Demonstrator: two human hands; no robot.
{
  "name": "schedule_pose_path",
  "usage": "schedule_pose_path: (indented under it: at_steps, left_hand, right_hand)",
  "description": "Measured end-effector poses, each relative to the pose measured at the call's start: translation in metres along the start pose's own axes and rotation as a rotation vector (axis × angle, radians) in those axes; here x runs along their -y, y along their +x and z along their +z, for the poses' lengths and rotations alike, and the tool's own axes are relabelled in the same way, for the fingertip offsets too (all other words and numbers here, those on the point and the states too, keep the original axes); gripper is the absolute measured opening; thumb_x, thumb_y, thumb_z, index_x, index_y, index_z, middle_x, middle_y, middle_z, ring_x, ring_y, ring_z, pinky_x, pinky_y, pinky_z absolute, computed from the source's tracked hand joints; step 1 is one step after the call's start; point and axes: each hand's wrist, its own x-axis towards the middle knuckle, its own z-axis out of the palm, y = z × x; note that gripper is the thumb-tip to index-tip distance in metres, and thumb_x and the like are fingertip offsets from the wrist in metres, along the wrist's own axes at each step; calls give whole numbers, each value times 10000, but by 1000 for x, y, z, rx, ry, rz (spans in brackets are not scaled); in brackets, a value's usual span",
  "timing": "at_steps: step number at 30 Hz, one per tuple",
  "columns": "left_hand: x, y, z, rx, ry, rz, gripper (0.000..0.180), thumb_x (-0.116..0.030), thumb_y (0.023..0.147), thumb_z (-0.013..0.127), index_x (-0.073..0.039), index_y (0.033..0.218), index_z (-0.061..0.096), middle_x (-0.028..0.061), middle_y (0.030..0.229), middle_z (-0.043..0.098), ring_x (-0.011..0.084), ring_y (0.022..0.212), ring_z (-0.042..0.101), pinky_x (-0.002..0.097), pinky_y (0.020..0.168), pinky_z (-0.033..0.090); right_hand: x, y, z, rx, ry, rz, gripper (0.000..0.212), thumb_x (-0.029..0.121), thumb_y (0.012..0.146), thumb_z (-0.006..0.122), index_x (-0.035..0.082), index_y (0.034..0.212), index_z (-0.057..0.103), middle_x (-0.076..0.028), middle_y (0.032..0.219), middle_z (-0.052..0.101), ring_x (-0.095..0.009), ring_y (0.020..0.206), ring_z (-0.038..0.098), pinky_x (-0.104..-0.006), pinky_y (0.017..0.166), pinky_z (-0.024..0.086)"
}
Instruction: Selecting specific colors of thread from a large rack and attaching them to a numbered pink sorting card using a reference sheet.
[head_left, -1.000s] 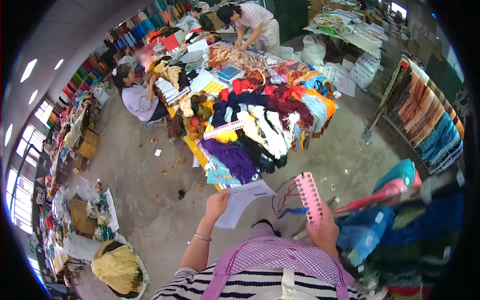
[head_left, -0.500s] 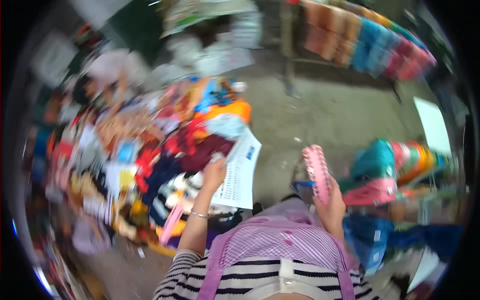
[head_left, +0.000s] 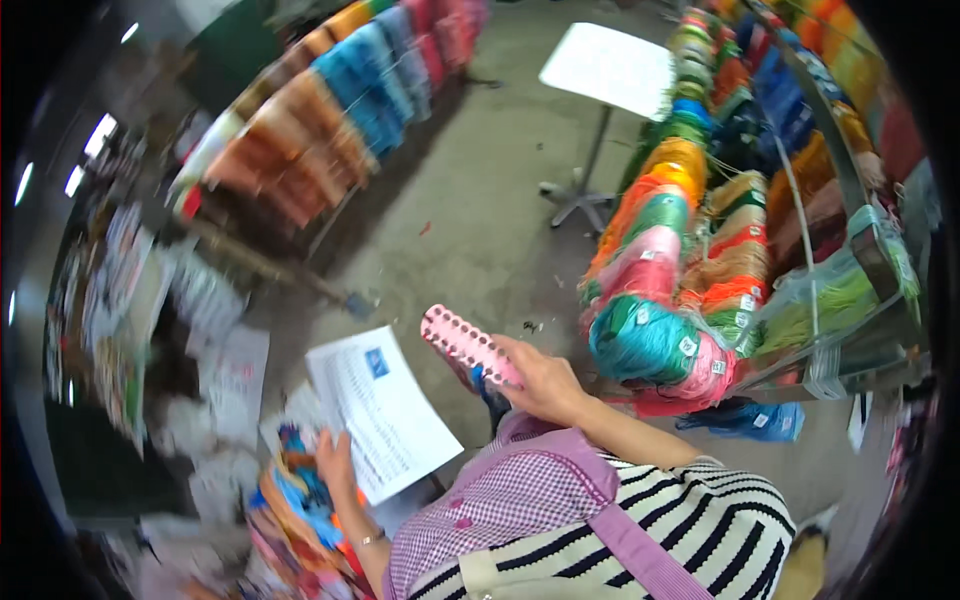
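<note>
While the right hand (head_left: 545, 385) wraps closed around the near end of a pink perforated card (head_left: 468, 345), that strip juts up and left, looking thin, light and fairly stiff; gripping low on its end seems secure, though the far end could flex. Left of the card, the left hand (head_left: 335, 462) pinches the lower edge of a printed paper sheet (head_left: 385, 410), flimsy and liable to fold, so an edge pinch suits it. Right of the card hang soft thread skeins (head_left: 655, 335) on a rack. Beyond the card stands a white counter (head_left: 608, 68).
</note>
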Motion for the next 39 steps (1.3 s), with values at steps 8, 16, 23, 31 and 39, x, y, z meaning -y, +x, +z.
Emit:
schedule_pose_path:
  at_steps: [8, 16, 23, 31, 39]
  left_hand:
    - [-18, 159, 39, 52, -824, -339, 350, 39, 880, 495, 93, 1226, 504, 177, 1145, 598, 238, 951, 608, 342, 823, 496]
    - [-95, 395, 117, 266, -513, -118, 350, 46, 880, 477, 112, 1223, 500, 164, 1123, 607, 228, 939, 607, 325, 824, 490]
    - [-243, 502, 214, 632, -736, 3, 310, 4, 915, 492, 113, 1205, 494, 153, 1127, 606, 209, 955, 608, 315, 832, 493]
    - [-374, 525, 349, 956, -920, 76, 227, -30, 922, 558, 59, 1128, 525, 141, 1106, 626, 184, 946, 619, 301, 847, 504]
    - [-491, 550, 496, 1177, -803, 170, 265, -25, 916, 548, 75, 1158, 510, 149, 1122, 619, 203, 978, 614, 317, 868, 499]
  right_hand:
    - [-19, 101, -5, -187, 42, 277, 702, 228, 739, 676, 113, 1369, 389, -171, 1163, 577, -342, 984, 613, -432, 799, 517]
    - [-51, 271, -68, -633, 112, 368, 733, 264, 668, 744, 52, 1301, 440, -222, 1120, 604, -362, 1021, 604, -402, 877, 483]
    - [-63, 412, -307, -1312, -97, 111, 768, 270, 646, 800, 28, 1260, 407, -218, 1090, 612, -346, 976, 624, -418, 847, 489]
    - [-50, 443, -454, -1637, -168, -143, 584, 104, 731, 741, 6, 1218, 434, -147, 1012, 623, -216, 883, 614, -329, 789, 503]
    - [-230, 447, -434, -1609, -272, 264, 757, 260, 661, 764, 58, 1274, 368, -202, 1114, 583, -359, 1041, 586, -456, 884, 464]
